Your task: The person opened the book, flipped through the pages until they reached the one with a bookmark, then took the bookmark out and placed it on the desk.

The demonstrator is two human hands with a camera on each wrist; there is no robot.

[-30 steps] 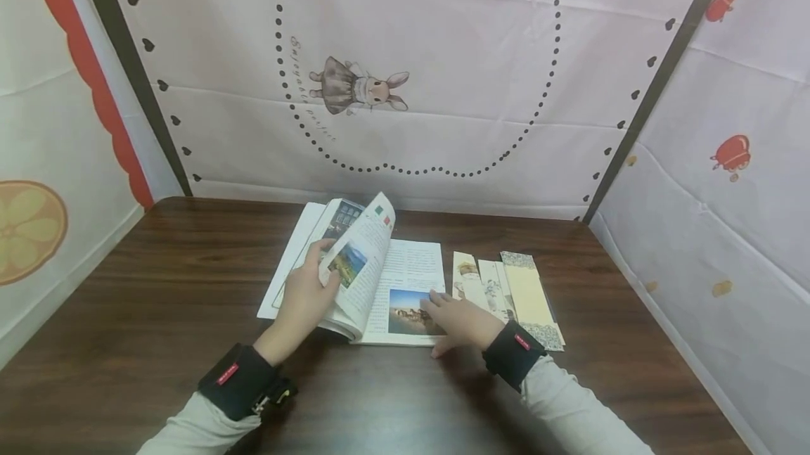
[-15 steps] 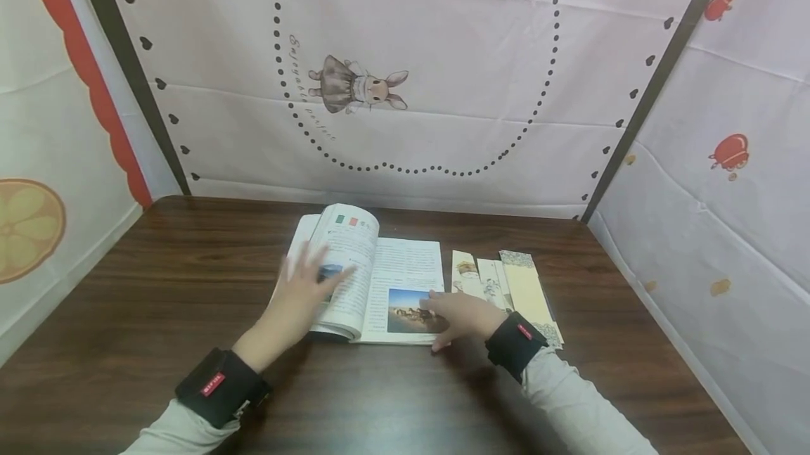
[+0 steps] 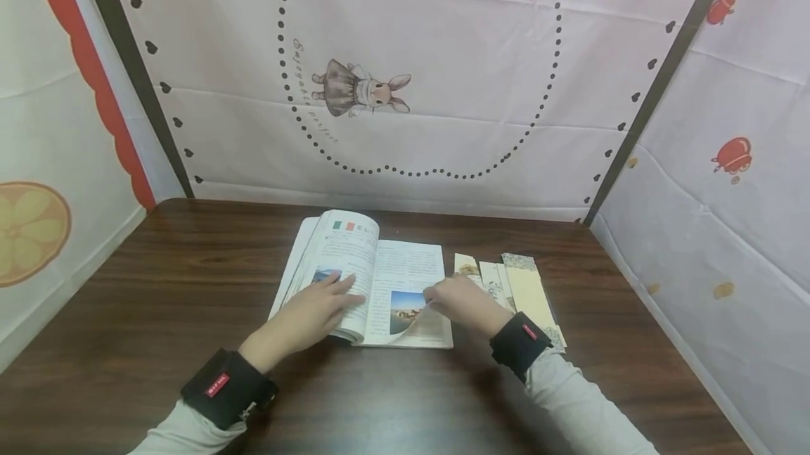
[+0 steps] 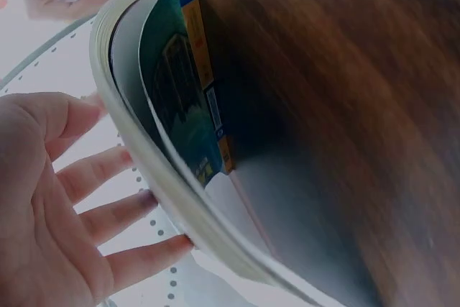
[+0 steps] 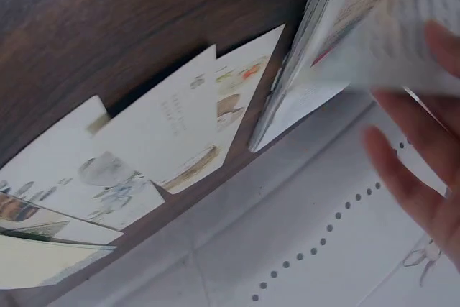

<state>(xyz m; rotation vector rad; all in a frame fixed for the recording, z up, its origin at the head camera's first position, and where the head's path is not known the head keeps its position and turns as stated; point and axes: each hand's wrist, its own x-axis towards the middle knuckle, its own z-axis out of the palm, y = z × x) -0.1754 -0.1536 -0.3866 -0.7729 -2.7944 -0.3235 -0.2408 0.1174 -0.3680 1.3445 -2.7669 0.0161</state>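
An open book (image 3: pixel 405 265) with printed text and photos lies on the table. My left hand (image 3: pixel 310 314) rests on its left-hand pages, fingers extended. In the left wrist view, that hand (image 4: pixel 65 206) has its fingers spread against the thick, curved stack of pages (image 4: pixel 172 185). At the book's right side my right hand (image 3: pixel 465 302) pinches the lower right corner of a page (image 3: pixel 397 307), which curls upward over a desert photo. The right wrist view has this lifted page (image 5: pixel 392 41) blurred beside the right hand's fingers (image 5: pixel 417 149).
Several paper bookmarks (image 3: pixel 522 286) lie overlapping to the right of the book, close under my right forearm. The brown wooden table (image 3: pixel 158 314) extends around the book. White printed cloth (image 3: pixel 455 89) hangs behind and at both sides.
My left hand has let go of the turned pages and come down flat on the left side. My right hand, earlier resting on the right page, now lifts its corner.
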